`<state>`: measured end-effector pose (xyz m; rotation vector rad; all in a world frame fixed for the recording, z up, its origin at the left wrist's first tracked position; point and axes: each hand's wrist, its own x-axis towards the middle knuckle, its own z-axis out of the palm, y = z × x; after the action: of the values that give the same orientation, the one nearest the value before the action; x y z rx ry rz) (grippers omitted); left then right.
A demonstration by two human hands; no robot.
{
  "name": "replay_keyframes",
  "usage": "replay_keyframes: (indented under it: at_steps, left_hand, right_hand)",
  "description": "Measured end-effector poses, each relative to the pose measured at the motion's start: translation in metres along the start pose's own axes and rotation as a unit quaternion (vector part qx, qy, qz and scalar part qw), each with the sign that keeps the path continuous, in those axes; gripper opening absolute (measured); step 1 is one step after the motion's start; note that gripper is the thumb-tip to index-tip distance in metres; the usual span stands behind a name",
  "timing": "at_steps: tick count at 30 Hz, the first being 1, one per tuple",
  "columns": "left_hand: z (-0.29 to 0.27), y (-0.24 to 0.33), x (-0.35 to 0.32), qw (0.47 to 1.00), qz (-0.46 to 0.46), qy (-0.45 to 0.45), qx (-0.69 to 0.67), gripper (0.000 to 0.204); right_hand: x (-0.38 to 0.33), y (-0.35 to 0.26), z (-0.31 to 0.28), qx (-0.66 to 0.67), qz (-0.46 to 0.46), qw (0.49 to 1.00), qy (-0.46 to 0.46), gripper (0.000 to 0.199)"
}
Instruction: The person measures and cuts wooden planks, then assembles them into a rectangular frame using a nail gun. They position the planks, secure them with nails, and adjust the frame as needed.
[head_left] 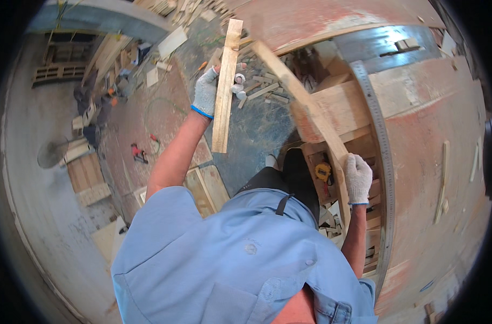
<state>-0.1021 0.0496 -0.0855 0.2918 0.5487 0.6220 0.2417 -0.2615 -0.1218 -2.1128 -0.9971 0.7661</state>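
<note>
My left hand (205,90), in a white knit glove with a blue cuff, grips a short flat wooden strip (223,108) around its middle, with the fingers wrapped over its right edge. The strip is held nearly upright in view. On the right, my gloved right hand (358,178) is closed on a long wooden strip (313,110). That longer piece slants up and left from my fist, its far end passing close to the shorter strip. Below my right hand the long strip continues down beside the workbench (424,167).
A long metal ruler (383,156) lies along the bench edge. Under it, open shelves hold a yellow tape measure (323,171) and wood offcuts. Wood scraps (267,89) litter the floor ahead. Leftward are a red power tool (139,153), a round fan (52,152) and a wooden box (87,177).
</note>
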Motion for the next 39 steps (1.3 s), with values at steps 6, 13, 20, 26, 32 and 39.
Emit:
replay_keyframes:
  at_steps: [6, 13, 20, 26, 32, 39]
  left_hand:
    - [-0.056, 0.007, -0.094, 0.996, 0.077, 0.043, -0.016, 0.075]
    - [-0.093, 0.02, -0.164, 0.98, 0.142, 0.133, 0.046, 0.069]
    - [-0.078, 0.0, -0.123, 0.966, 0.191, 0.17, -0.039, 0.051]
    - [-0.025, -0.041, -0.028, 0.962, 0.19, 0.195, 0.012, 0.046]
    - [0.017, -0.105, 0.071, 0.981, 0.135, 0.134, 0.036, 0.049]
    - [0.101, -0.155, 0.14, 0.989, 0.039, 0.067, 0.127, 0.047]
  right_hand:
    - [-0.008, -0.078, 0.081, -0.235, -0.133, 0.953, -0.14, 0.035]
    - [-0.075, -0.137, 0.213, -0.1, -0.337, 0.867, -0.354, 0.026]
    - [-0.056, -0.183, 0.188, 0.369, 0.189, 0.782, -0.464, 0.046]
    - [-0.019, -0.162, 0.119, 0.476, 0.244, 0.74, -0.407, 0.057]
    - [0.011, -0.127, 0.056, 0.377, 0.199, 0.867, -0.26, 0.029]
    - [0.055, -0.07, -0.038, 0.388, 0.167, 0.896, -0.138, 0.024]
